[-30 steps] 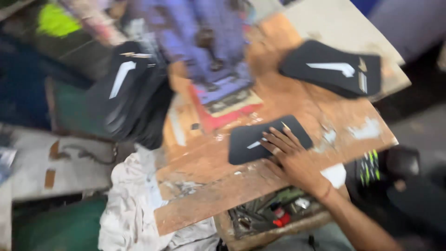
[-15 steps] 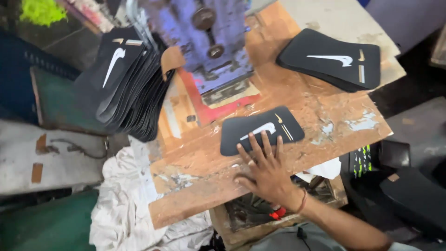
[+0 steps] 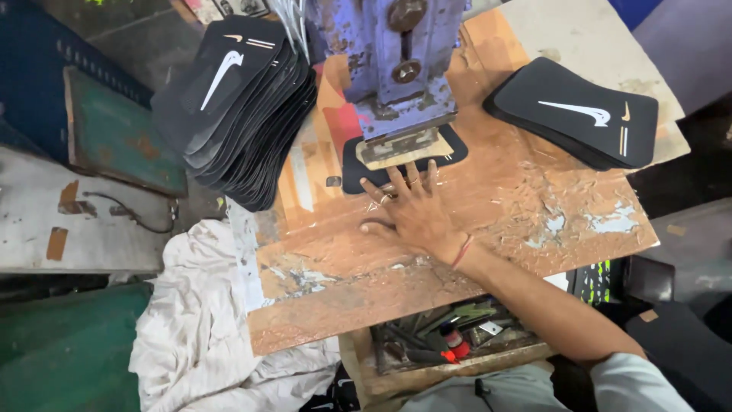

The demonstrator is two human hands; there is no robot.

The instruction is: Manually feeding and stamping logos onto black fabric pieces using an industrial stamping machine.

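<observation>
Black flat piece (image 3: 358, 164) lies under the blue press (image 3: 396, 61); right hand (image 3: 412, 214), fingers spread flat, touches its edge on the counter (image 3: 534, 214).

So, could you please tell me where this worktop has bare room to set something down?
Bare wood lies right of the right hand, below the small black stack, and along the near edge of the worktop. It is crowded around the blue press and the tall black stack.
</observation>
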